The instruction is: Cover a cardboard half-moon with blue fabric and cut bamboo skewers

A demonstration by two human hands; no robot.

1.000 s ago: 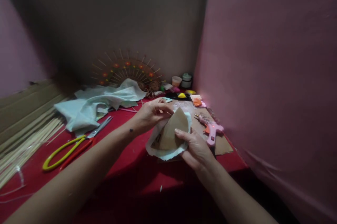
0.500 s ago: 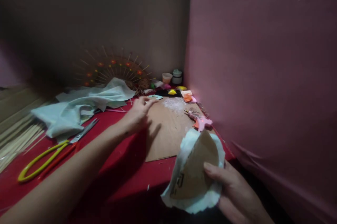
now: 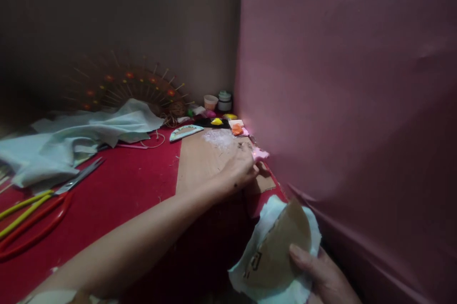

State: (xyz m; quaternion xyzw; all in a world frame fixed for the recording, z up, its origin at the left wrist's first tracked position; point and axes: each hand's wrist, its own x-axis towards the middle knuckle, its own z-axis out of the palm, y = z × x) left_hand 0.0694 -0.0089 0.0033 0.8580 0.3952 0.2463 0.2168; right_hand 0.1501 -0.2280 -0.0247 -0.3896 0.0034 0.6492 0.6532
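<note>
My right hand (image 3: 317,270) holds a brown cardboard semicircle (image 3: 280,242) with pale blue fabric (image 3: 239,278) showing around its edges; the thumb presses on the card's face. Stretched across the table, my left hand (image 3: 243,166) is closed around a pink glue gun (image 3: 259,153), whose rear end sticks out past the fingers. Beneath that hand lies a flat brown board (image 3: 200,156), with a crumpled clear plastic scrap (image 3: 218,138) on it. A trimmed semicircle with a pale blue border (image 3: 186,132) rests at the board's far left corner.
Scissors (image 3: 76,182) with yellow and red handles lie at left beside crumpled pale blue cloth (image 3: 85,137). A stick-and-flower fan decoration (image 3: 132,85), a small cup (image 3: 210,102) and a lidded jar (image 3: 224,101) stand at the back. A pink wall (image 3: 339,80) borders the right side.
My left hand has moved right, from the small bordered semicircle to the glue gun, and closed on it. The right hand keeps its piece, now slightly lower and further right. The view has swung right.
</note>
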